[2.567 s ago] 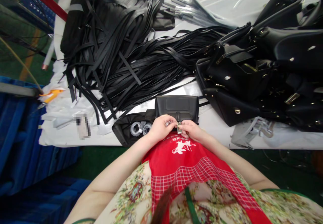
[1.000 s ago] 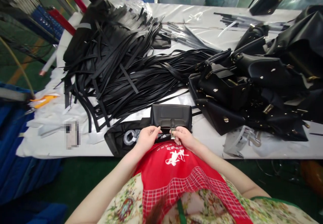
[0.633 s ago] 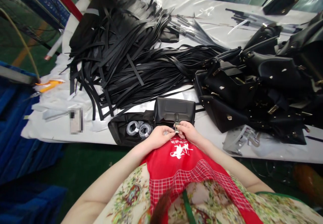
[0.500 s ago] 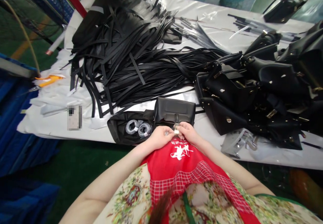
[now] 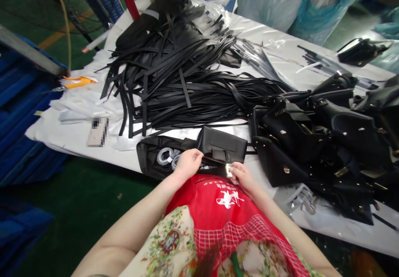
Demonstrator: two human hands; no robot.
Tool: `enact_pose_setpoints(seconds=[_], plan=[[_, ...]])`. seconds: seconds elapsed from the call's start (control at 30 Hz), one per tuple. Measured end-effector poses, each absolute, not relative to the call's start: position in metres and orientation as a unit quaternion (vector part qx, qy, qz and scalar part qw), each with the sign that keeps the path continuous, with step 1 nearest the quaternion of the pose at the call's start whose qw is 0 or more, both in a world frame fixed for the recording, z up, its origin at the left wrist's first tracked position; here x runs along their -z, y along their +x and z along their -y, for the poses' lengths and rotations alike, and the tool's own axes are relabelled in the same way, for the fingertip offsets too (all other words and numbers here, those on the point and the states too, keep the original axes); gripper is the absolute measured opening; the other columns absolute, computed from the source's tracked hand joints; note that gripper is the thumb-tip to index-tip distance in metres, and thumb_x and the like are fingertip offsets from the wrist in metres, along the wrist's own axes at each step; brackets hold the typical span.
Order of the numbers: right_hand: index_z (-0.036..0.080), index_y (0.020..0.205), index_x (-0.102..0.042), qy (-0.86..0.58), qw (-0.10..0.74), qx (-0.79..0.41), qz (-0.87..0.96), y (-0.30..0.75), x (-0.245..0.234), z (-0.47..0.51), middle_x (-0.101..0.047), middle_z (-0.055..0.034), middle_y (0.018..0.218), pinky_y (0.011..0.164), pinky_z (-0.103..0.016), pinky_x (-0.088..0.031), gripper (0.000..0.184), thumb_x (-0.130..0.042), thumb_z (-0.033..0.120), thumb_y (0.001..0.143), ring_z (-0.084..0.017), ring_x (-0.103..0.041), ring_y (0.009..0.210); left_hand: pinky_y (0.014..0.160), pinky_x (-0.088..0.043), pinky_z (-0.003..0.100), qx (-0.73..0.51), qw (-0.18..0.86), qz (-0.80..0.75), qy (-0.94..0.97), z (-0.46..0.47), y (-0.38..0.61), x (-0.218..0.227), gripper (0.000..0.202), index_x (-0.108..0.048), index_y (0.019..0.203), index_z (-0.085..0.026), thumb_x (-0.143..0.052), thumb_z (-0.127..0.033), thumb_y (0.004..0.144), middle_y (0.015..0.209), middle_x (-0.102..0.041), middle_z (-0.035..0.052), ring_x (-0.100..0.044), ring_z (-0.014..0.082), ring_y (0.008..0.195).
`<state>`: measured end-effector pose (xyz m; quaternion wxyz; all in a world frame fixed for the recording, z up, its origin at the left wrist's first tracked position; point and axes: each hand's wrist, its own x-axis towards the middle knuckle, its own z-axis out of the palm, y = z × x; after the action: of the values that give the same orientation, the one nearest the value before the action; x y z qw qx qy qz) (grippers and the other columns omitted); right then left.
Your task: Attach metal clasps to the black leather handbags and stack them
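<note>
A small black leather pouch (image 5: 223, 145) lies at the near edge of the white table (image 5: 274, 52), right in front of me. My left hand (image 5: 187, 163) rests on its lower left corner with the fingers curled over the edge. My right hand (image 5: 242, 175) pinches a small shiny metal clasp (image 5: 228, 170) at the pouch's lower right edge. A black bag (image 5: 152, 156) to the left holds rolls of clear tape (image 5: 166, 155).
A big heap of black leather straps (image 5: 183, 69) covers the table's middle and far left. Several black handbags (image 5: 327, 131) are piled at the right. A phone (image 5: 97, 131) lies at the left, a grey metal part (image 5: 296, 200) at the near right. Blue crates (image 5: 18, 115) stand left.
My view has swung left and up. The right hand drew the clasp out toward the pouch's lower right corner, while the left hand moved onto the pouch's left corner.
</note>
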<state>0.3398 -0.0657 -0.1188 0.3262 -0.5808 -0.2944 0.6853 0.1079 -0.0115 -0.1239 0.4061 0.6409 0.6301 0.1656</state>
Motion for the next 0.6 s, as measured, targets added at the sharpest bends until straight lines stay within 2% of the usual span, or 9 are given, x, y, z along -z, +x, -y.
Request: enact_pose_setpoints(seconds=[0.1, 0.17, 0.27, 0.33, 0.4, 0.5, 0.6], plan=[[0.020, 0.064, -0.042, -0.558, 0.385, -0.694, 0.245, 0.352, 0.116, 0.054, -0.037, 0.0081, 0.048, 0.036, -0.018, -0.022, 0.029, -0.067, 0.033, 0.072, -0.005, -0.032, 0.037, 0.081, -0.047, 0.025, -0.090, 0.389, -0.681, 0.614, -0.008, 0.074, 0.143, 0.041, -0.071, 0.093, -0.018, -0.033, -0.034, 0.094, 0.093, -0.073, 0.0051, -0.066, 0.0177, 0.089], [0.020, 0.066, -0.046, -0.544, 0.395, -0.701, 0.238, 0.357, 0.111, 0.040, -0.035, 0.0076, 0.050, 0.036, -0.019, -0.022, 0.026, -0.066, 0.033, 0.073, -0.005, -0.031, 0.039, 0.078, -0.047, 0.026, -0.043, 0.385, -0.692, 0.609, -0.015, 0.058, 0.155, 0.046, -0.072, 0.087, -0.018, -0.030, -0.036, 0.095, 0.088, -0.074, 0.0066, -0.067, 0.0193, 0.086], [0.018, 0.070, -0.053, -0.529, 0.399, -0.705, 0.251, 0.360, 0.102, 0.014, -0.034, 0.0068, 0.050, 0.036, -0.019, -0.022, 0.020, -0.066, 0.032, 0.075, -0.006, -0.030, 0.039, 0.072, -0.047, 0.028, 0.013, 0.399, -0.676, 0.620, -0.015, 0.053, 0.169, 0.043, -0.069, 0.068, -0.018, -0.044, -0.047, 0.088, 0.075, -0.072, 0.0077, -0.067, 0.0217, 0.078], [0.018, 0.072, -0.056, -0.523, 0.411, -0.700, 0.260, 0.359, 0.094, -0.004, -0.034, 0.0065, 0.049, 0.036, -0.019, -0.022, 0.017, -0.066, 0.030, 0.075, -0.006, -0.031, 0.039, 0.069, -0.046, 0.028, 0.043, 0.411, -0.661, 0.627, -0.011, 0.061, 0.173, 0.045, -0.067, 0.063, -0.019, -0.054, -0.059, 0.080, 0.070, -0.071, 0.0089, -0.067, 0.0232, 0.074], [0.017, 0.074, -0.058, -0.519, 0.422, -0.694, 0.266, 0.358, 0.087, -0.022, -0.035, 0.0063, 0.049, 0.036, -0.018, -0.024, 0.014, -0.066, 0.028, 0.075, -0.006, -0.032, 0.040, 0.068, -0.047, 0.030, 0.055, 0.404, -0.660, 0.631, -0.011, 0.074, 0.172, 0.054, -0.067, 0.068, -0.018, -0.055, -0.071, 0.072, 0.075, -0.071, 0.0116, -0.067, 0.0258, 0.076], [0.016, 0.073, -0.058, -0.522, 0.436, -0.684, 0.265, 0.357, 0.078, -0.049, -0.033, 0.0067, 0.049, 0.035, -0.017, -0.024, 0.011, -0.064, 0.025, 0.075, -0.006, -0.031, 0.039, 0.072, -0.049, 0.033, 0.035, 0.350, -0.681, 0.642, -0.022, 0.097, 0.163, 0.072, -0.067, 0.087, -0.016, -0.048, -0.082, 0.067, 0.092, -0.070, 0.0162, -0.067, 0.0302, 0.088], [0.015, 0.072, -0.056, -0.528, 0.435, -0.688, 0.241, 0.362, 0.072, -0.077, -0.030, 0.0080, 0.049, 0.035, -0.015, -0.023, 0.007, -0.060, 0.020, 0.075, -0.004, -0.028, 0.038, 0.077, -0.049, 0.035, 0.003, 0.290, -0.689, 0.664, -0.047, 0.120, 0.151, 0.070, -0.062, 0.103, -0.014, -0.048, -0.075, 0.073, 0.102, -0.066, 0.0179, -0.064, 0.0315, 0.096]])
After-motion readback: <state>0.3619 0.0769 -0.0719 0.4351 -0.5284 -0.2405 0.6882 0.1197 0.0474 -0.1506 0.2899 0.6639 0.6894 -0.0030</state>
